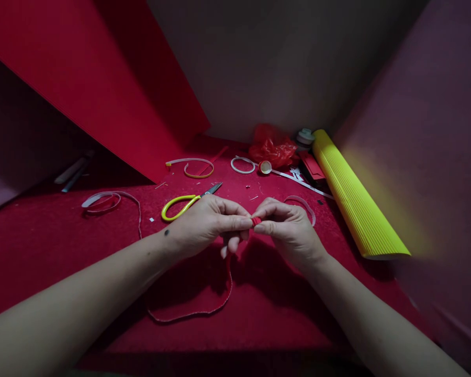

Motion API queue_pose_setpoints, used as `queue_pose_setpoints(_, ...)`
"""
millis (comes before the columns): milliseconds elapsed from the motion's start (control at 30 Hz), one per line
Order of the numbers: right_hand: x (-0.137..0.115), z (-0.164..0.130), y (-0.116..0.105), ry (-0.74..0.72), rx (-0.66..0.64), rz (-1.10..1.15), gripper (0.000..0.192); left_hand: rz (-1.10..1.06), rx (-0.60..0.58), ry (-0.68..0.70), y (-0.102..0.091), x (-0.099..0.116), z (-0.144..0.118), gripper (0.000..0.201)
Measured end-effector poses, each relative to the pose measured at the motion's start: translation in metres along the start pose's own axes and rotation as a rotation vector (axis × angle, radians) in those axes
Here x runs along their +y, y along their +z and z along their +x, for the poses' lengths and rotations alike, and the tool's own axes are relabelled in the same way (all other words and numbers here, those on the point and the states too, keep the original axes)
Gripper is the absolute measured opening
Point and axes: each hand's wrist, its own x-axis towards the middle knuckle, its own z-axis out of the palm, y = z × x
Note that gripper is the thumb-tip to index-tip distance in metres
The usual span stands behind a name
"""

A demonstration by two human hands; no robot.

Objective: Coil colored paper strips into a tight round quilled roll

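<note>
Between the two sets of fingers sits a small red rolled piece (256,221) — the thumb and forefinger of the left hand (204,222) pinch it from one side, those of the right hand (288,228) from the other, so both pairs are pressed together on it, tip almost to tip. From under the left fingers a thin red strip (204,312) hangs down and trails in a loop over the red felt-covered desk (55,246), toward the person. Just behind the left knuckles lie scissors with yellow handles (184,203), blades pointing away from the person. Just behind the right knuckles a pale looped strip (304,204) shows, partly hidden by the hand. Farther out on the left side a longer pale strip (110,200) curls on the felt; beyond the scissors lies a hoop of yellow and white strip (196,167), and next to it a small white ring (243,165) and a small round cap (265,167). Well beyond the fingers — near the back wall — sit a crumpled red plastic bag (272,149) and a roll of tape (305,137). To the right, a roll of yellow corrugated paper (357,204) lies slantwise, and a large red sheet (102,89) leans at the far left.
</note>
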Motion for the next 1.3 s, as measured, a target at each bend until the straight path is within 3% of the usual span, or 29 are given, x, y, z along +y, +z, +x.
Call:
queue_pose_setpoints(200,0.003,0.002,0.007,0.152,0.069,0.245,0.015,0.000,0.000,0.015,0.002,0.002,0.001,0.021)
queue_pose_setpoints(533,0.012,0.003,0.006,0.013,0.083,0.196,0.016,-0.243,-0.018,-0.017,0.001,-0.012,0.009,0.017)
queue_pose_setpoints(633,0.004,0.002,0.002,-0.068,0.043,-0.043,0.011,-0.227,0.003,-0.038,0.000,-0.011,0.009,0.020)
queue_pose_setpoints(800,-0.020,0.000,-0.004,-0.361,-0.135,-0.771,0.009,-0.002,0.059,-0.055,0.004,-0.004,0.005,0.018)
queue_pose_setpoints(900,-0.023,-0.001,-0.004,-0.434,-0.185,-0.946,0.011,0.077,0.081,-0.068,0.005,-0.002,0.003,0.015)
queue_pose_setpoints(1000,-0.018,-0.002,-0.003,-0.387,-0.133,-0.824,0.009,0.012,0.063,-0.087,0.003,-0.001,0.003,0.014)
queue_pose_setpoints(1167,-0.007,-0.001,-0.003,-0.145,-0.039,-0.337,0.006,-0.021,0.053,-0.071,-0.001,0.002,0.002,0.014)
queue_pose_setpoints(1300,0.003,0.000,-0.001,-0.035,0.014,-0.070,0.012,0.028,0.058,-0.037,-0.002,0.003,0.000,0.016)
